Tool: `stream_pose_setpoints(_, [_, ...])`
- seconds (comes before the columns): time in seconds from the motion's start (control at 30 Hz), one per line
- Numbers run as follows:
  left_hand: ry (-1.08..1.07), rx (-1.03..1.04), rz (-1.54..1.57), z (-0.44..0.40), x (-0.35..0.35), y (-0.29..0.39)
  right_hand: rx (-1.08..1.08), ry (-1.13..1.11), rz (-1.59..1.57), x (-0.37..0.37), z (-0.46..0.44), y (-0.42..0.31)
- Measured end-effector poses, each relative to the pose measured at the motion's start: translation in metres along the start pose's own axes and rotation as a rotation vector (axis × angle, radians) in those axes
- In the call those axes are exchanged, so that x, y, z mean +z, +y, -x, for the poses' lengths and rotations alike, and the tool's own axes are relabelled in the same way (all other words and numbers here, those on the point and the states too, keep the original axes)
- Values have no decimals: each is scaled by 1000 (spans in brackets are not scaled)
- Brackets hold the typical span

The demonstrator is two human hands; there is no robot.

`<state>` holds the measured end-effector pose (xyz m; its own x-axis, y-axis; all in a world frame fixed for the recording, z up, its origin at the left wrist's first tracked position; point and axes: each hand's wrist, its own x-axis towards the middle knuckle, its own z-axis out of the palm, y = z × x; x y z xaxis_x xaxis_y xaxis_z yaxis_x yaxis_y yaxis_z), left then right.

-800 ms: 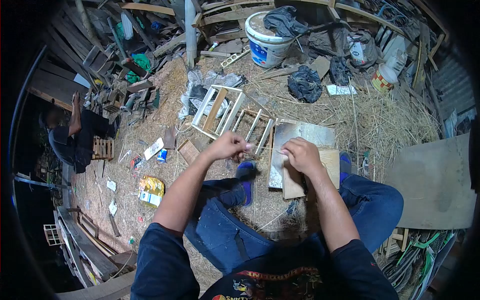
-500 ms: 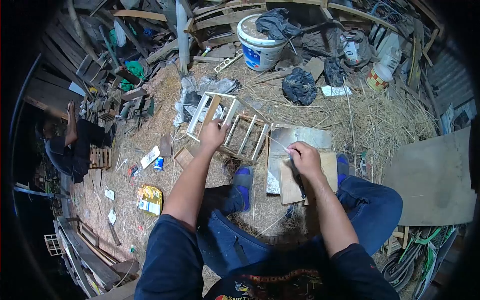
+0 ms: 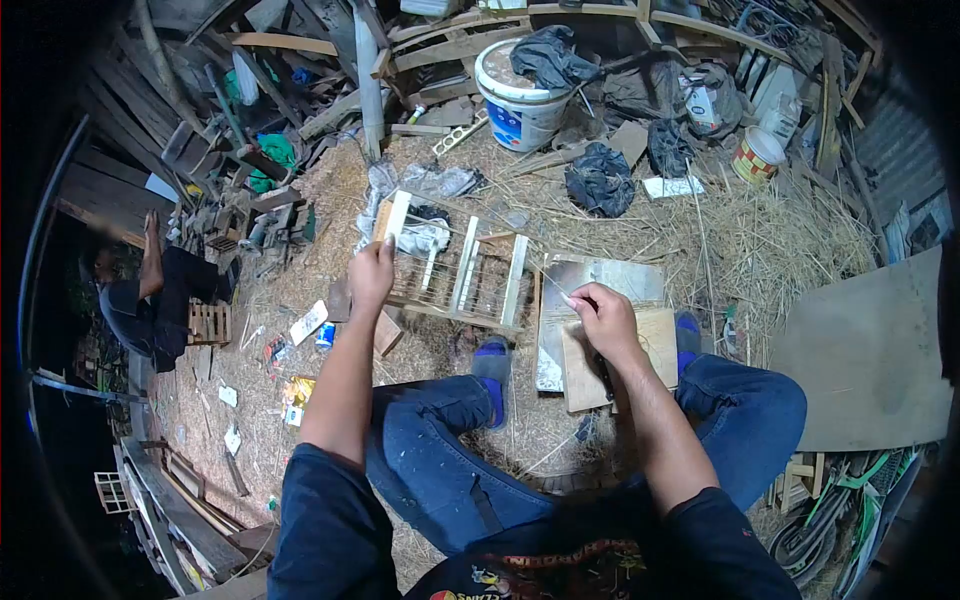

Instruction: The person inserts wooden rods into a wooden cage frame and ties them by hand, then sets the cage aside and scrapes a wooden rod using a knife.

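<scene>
My left hand (image 3: 372,277) is closed around the left end of a small wooden frame with pale slats and thin rods (image 3: 466,265), which is tilted above the straw. My right hand (image 3: 607,322) pinches a thin pale stick (image 3: 556,287) that points up-left toward the frame's right end. Beneath that hand lies a square wooden board (image 3: 648,345) over a larger stained panel (image 3: 552,340). A dark, narrow tool (image 3: 603,378) shows beside my right wrist, partly hidden; I cannot tell whether the hand touches it.
A paint bucket (image 3: 522,115) topped with black plastic stands ahead, near another crumpled black bag (image 3: 600,180). A large flat sheet (image 3: 865,350) leans at right. A blue can (image 3: 325,336) lies at left. Farther left, another person (image 3: 150,290) sits near a small slatted wooden piece (image 3: 209,324).
My left hand has moved left and its grip is now on the frame's end. The frame has turned, showing its slats more openly. My right hand has shifted slightly.
</scene>
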<state>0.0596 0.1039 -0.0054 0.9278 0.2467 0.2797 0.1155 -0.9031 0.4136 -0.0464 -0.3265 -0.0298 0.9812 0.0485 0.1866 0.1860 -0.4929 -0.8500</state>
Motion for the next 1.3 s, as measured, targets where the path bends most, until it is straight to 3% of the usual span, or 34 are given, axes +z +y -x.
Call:
stream_pose_setpoints(0.2, [102,8,211,7,-99,-5,130,-40,-320,-2,3,-20])
stream_pose_setpoints(0.47, [-12,-97,568,40,-184,34,149,-101,-599,-49,-5,-83])
stream_pose_setpoints(0.57, [-31,-185,805,51,-172,51,116,-43,-553,-73,-2,-85])
stream_pose_setpoints(0.63, [-135,-236,991,60,-164,68,194,-144,-513,-101,5,-96])
stream_pose_setpoints(0.8, [-297,-269,1097,83,-132,101,286,-128,-617,-143,27,-93])
stream_pose_setpoints(1.03, [-456,-386,1003,94,-71,115,381,-122,-606,-163,44,-72])
stream_pose_setpoints(1.3, [-596,-502,905,100,2,87,453,-140,-566,-161,43,-46])
